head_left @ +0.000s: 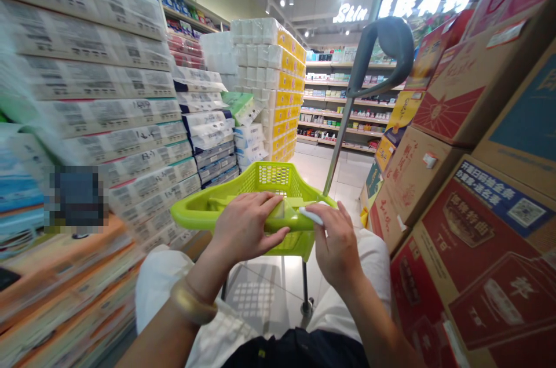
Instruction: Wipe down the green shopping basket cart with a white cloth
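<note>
Lime-green plastic cart (191, 212), right up against somebody's white trousers (163, 284).

Far left from where I'm standing it's a wall of wrapped packs (104, 75), then the left hand (243, 220), gold-coloured bangle (191, 301) on the wrist, laid over the cart's near bar: fingers close together, thumb sticking out apart from them. Can't tell if it's actually squeezing. Behind the basket there's a tall pile of white-and-yellow packs (278, 78). Bit further right, a small white cloth (311, 213), or maybe tissue, sits against that same bar, pinched between thumb and bent fingers of the right hand (339, 237). Just past that a metal pole (341, 145) runs up, dark grey handle (362, 61) on it. Far right's all stacked cartons (478, 223), brown and red.
</note>
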The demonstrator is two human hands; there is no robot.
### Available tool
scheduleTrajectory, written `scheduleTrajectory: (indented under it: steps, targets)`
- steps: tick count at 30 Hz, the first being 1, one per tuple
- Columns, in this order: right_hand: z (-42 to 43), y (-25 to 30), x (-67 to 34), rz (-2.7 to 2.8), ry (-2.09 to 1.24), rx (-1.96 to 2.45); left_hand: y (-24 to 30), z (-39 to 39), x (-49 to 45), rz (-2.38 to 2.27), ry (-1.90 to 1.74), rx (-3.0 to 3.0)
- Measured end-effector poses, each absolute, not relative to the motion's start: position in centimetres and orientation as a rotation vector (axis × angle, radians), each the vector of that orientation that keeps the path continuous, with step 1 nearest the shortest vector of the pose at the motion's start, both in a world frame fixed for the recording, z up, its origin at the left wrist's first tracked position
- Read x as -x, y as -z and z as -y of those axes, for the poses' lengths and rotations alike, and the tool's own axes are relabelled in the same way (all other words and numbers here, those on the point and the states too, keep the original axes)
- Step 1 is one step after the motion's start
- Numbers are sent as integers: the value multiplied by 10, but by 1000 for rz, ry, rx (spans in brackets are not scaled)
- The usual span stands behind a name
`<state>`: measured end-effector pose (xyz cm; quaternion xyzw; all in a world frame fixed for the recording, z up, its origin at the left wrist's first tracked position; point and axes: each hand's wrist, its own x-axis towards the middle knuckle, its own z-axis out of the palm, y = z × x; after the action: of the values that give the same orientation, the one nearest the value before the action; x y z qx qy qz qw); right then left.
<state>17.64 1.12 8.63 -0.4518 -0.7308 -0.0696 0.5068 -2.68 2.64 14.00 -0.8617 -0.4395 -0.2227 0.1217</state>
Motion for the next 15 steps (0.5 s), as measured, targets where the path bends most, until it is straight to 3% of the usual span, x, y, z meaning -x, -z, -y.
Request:
scheduleTrajectory:
  steps: [15]
  targets:
    - [-7, -92, -161, 1812, 136, 981, -137, -27, 35, 1260, 695, 2509]
